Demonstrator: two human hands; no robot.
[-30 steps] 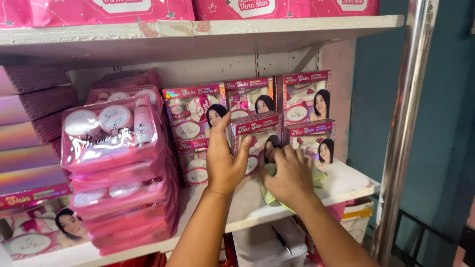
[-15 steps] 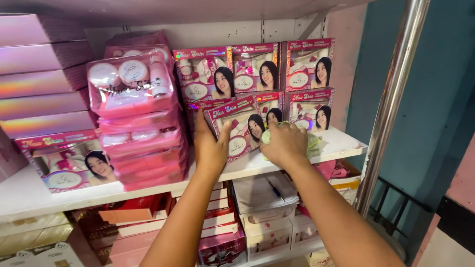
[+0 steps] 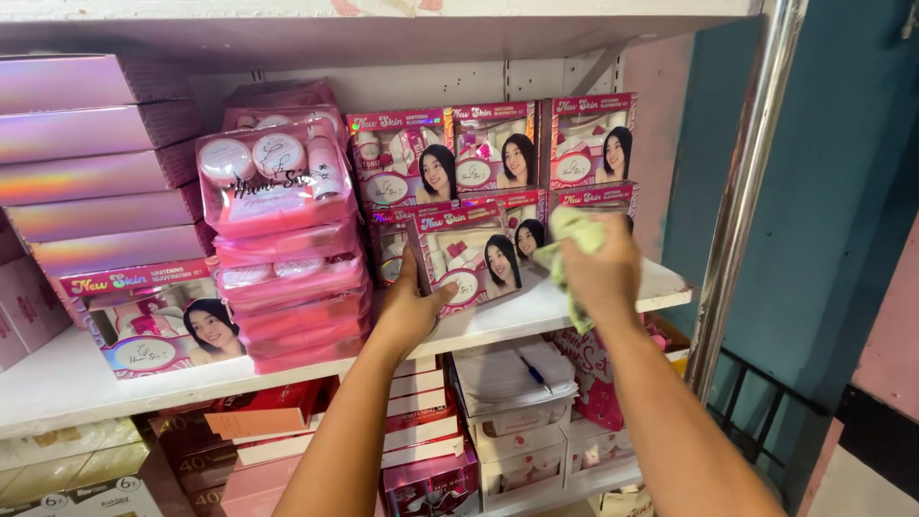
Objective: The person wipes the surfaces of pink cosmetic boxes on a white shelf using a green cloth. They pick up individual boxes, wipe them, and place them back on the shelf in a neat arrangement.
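Hands: left (image 3: 410, 316) grips pink box (image 3: 469, 263), right (image 3: 603, 268) clutches cloth (image 3: 571, 239) beside it.

Left hand (image 3: 410, 311) — bare, no ring or watch seen | right hand (image 3: 601, 271) — bare | forearms — uncovered, no sleeves seen.

Boxes and packs ranged along a shelf (image 3: 536, 316), two hands at its front edge.

A stack of flat boxes (image 3: 100, 158) stands at the far left, a windowed box (image 3: 158, 321) lying below it; right of these is a pile of wrapped packs (image 3: 287, 239). Behind, further right, rows of boxes (image 3: 498, 153) stand against the back wall. In front of them the left hand (image 3: 412, 311) tilts one box (image 3: 469, 260); the right hand (image 3: 603, 273), just right, grips a cloth (image 3: 571, 235). Lower shelves carry more cartons (image 3: 517, 421).
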